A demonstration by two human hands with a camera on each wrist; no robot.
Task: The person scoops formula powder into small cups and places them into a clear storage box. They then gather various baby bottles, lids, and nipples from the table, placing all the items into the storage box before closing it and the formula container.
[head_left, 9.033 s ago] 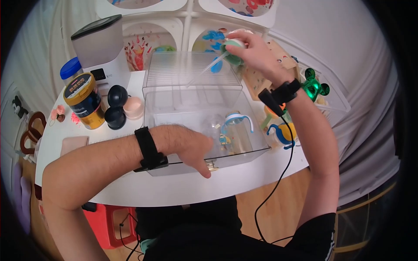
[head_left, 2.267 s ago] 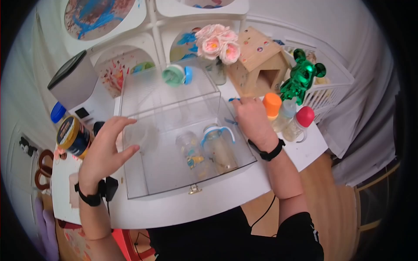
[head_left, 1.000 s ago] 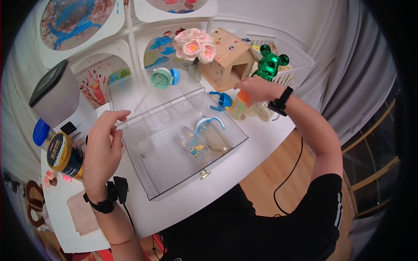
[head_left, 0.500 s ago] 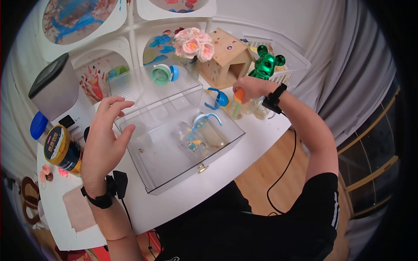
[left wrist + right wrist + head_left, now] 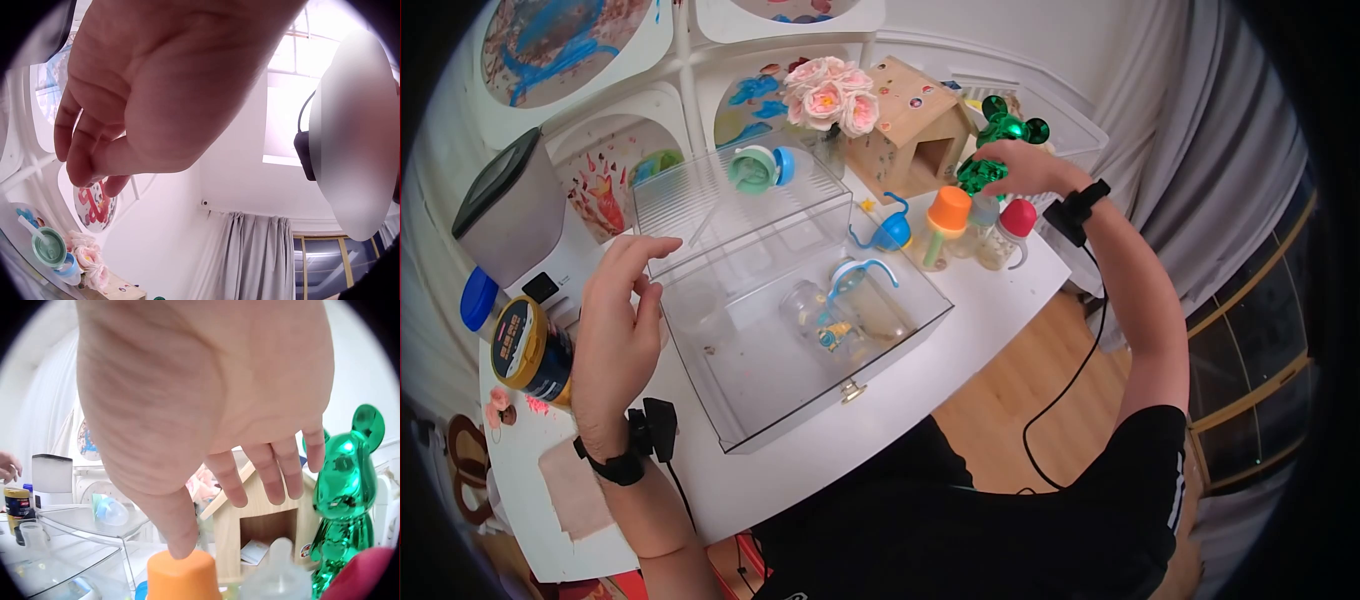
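Observation:
My right hand (image 5: 1030,168) hovers over a row of baby bottles, fingers extended and holding nothing. Beneath it stand an orange-capped bottle (image 5: 946,228), a bottle with a clear nipple (image 5: 277,575) and a red-capped bottle (image 5: 1006,236). Left of these lies a blue lid with handles (image 5: 892,232). My left hand (image 5: 615,330) hangs loosely curled in the air by the left side of a clear plastic box (image 5: 745,395), holding nothing. Inside the box lie a clear bottle (image 5: 808,305) and a blue-handled bottle (image 5: 875,310). On its ribbed top sit a green lid with a straw (image 5: 752,170) and a blue cap (image 5: 784,166).
Behind the bottles are a shiny green bear figure (image 5: 983,177), a wooden house (image 5: 910,130) and pink flowers (image 5: 832,98). A yellow-and-black tub (image 5: 530,350) and a grey-topped appliance (image 5: 515,200) stand left. A beige cloth (image 5: 572,485) lies on the white table (image 5: 800,470).
My right hand has let go of the orange-capped bottle and moved right and up. The green lid it held earlier now rests on the box. My left hand has stayed beside the box.

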